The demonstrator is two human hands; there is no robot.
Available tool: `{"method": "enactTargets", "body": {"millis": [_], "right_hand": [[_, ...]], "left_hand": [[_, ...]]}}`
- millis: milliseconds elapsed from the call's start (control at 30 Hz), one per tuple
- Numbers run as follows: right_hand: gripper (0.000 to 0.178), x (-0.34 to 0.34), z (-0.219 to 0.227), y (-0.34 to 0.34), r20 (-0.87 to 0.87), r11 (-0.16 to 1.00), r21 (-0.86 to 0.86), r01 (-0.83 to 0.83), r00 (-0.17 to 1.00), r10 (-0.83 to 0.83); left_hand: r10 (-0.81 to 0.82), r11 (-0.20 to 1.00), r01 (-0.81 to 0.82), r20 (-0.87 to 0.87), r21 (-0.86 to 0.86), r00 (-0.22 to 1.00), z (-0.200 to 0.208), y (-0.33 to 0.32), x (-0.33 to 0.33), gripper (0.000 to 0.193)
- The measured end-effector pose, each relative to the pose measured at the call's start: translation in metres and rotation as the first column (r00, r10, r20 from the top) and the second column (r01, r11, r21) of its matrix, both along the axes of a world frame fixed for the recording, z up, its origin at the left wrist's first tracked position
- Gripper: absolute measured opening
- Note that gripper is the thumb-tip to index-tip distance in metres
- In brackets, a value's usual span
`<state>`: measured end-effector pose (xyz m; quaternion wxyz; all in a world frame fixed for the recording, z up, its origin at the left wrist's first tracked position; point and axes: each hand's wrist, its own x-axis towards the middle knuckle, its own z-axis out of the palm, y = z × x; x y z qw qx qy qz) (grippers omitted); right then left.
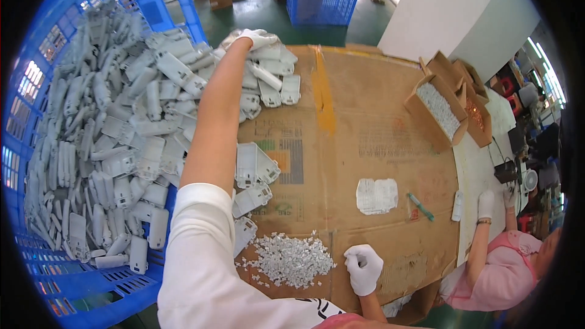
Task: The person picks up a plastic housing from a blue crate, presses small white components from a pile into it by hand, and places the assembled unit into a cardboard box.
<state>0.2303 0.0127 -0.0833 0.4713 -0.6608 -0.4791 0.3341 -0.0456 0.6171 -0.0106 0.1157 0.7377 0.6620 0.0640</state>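
My left arm stretches over a large heap of white plastic housings (177,73). At its far end my white-gloved left hand (258,38) is on the far edge of the heap; its fingers are mostly hidden among the parts. My gloved right hand (364,269) rests low on the cardboard-covered table with its fingers curled in, and whatever they may hold is too small to make out. Just left of it lies a pile of small white pieces (291,260). A few loose housings (253,164) lie on the cardboard right of my left forearm.
A big blue crate (58,289) holds much of the heap at left. On the cardboard (347,146) are a crumpled white sheet (376,196) and a teal pen (420,206). Boxes of small parts (436,109) stand at far right. A person in pink (493,268) works there.
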Motion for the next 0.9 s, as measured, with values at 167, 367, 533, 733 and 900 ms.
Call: {"method": "enactTargets", "body": {"millis": [167, 367, 533, 733, 900], "right_hand": [[0.015, 0.000, 0.004, 0.001, 0.014, 0.999, 0.044, -0.029, 0.999, 0.029], [0.010, 0.001, 0.002, 0.009, 0.010, 0.994, 0.072, -0.080, 0.997, 0.079], [0.010, -0.008, 0.001, 0.015, -0.016, 0.984, 0.172, -0.053, 0.998, 0.057], [0.009, 0.001, 0.002, 0.001, -0.020, 0.991, 0.130, 0.014, 1.000, -0.011], [0.009, -0.006, 0.006, 0.009, 0.038, 0.988, 0.129, -0.084, 0.996, 0.080]], "left_hand": [[-0.178, 0.984, 0.176, -0.072, -0.036, 0.981, -0.023, -0.015, 0.013, 0.049], [-0.213, 0.976, 0.203, -0.168, -0.079, 0.962, -0.006, -0.117, 0.042, 0.042], [-0.503, 0.806, 0.426, -0.095, -0.412, 0.859, 0.005, -0.171, 0.051, 0.055], [-0.464, 0.883, 0.441, -0.161, -0.160, 0.871, 0.028, -0.173, 0.096, 0.067], [-0.234, 0.960, 0.254, -0.163, 0.115, 0.958, -0.021, -0.072, 0.069, 0.065]]}}
